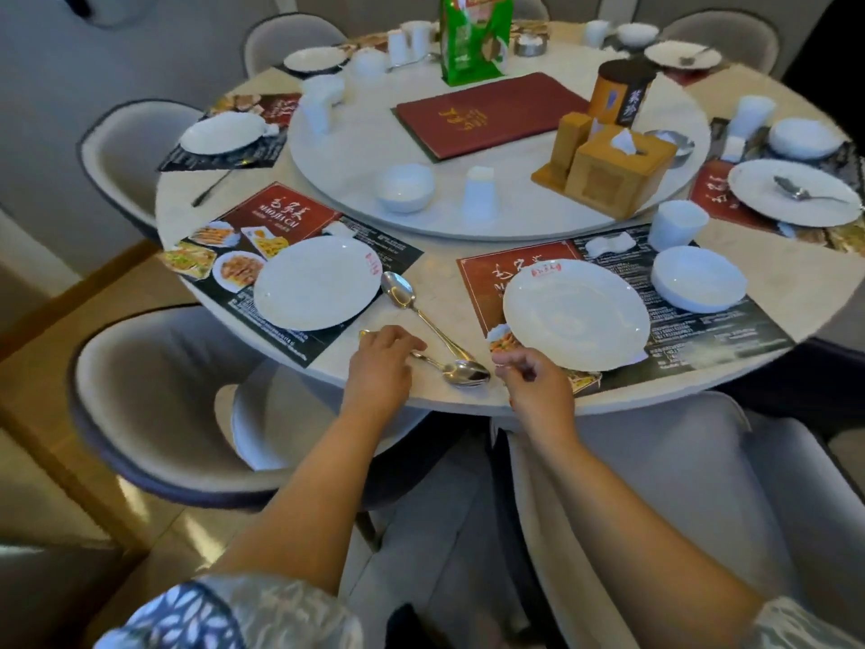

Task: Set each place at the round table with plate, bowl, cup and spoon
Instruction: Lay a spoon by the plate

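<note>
Two metal spoons lie at the table's near edge between two white plates (318,283) (575,313). One spoon (398,289) lies on a slant, its bowl next to the left plate. The other spoon (465,372) lies crosswise, and my left hand (381,367) closes over its handle, whose gold tip shows past my knuckles. My right hand (533,386) hovers just right of that spoon's bowl, fingers curled with nothing in them. The right place has a bowl (697,278) and a cup (676,224). A spare bowl (405,187) and an upturned cup (480,194) stand on the turntable.
The turntable (355,152) carries a red menu (491,114), a wooden tissue box (618,168), a tin (620,91) and a green bag (472,37). Other places around the table hold plates, bowls, cups and spoons. Grey chairs (154,405) ring the table.
</note>
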`<state>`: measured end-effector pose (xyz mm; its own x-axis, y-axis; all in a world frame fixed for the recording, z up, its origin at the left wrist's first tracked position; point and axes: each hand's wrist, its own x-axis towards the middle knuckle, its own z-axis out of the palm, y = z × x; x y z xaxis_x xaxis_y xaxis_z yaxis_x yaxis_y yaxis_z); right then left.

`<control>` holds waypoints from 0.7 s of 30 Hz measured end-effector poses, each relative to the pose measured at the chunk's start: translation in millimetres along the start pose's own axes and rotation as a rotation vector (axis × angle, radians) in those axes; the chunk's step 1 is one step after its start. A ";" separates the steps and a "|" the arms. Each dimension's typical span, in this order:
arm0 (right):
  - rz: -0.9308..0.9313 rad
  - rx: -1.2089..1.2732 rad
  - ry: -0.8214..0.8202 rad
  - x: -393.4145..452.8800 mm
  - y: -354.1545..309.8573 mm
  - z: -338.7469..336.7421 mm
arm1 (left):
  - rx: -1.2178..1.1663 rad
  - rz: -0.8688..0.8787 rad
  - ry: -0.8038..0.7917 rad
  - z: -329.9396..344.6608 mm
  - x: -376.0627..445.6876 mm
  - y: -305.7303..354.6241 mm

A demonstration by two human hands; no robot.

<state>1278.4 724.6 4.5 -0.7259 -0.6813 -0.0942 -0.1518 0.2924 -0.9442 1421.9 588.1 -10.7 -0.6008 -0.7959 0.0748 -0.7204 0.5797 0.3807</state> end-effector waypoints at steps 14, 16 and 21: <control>0.244 0.158 0.337 -10.4 2.4 -3.2 | -0.229 -0.035 -0.411 -32.9 61.5 -0.7; 0.243 0.176 0.346 -9.6 -0.5 -0.4 | -0.510 -0.162 -0.366 -35.7 58.2 11.1; 0.192 0.198 0.155 3.9 -22.5 11.8 | -1.049 -0.380 -0.383 -36.0 59.4 62.1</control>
<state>1287.0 707.4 21.7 -0.8245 -0.5114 -0.2423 0.1207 0.2594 -0.9582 1353.9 570.6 50.5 -0.6021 -0.6787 -0.4204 -0.3457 -0.2531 0.9036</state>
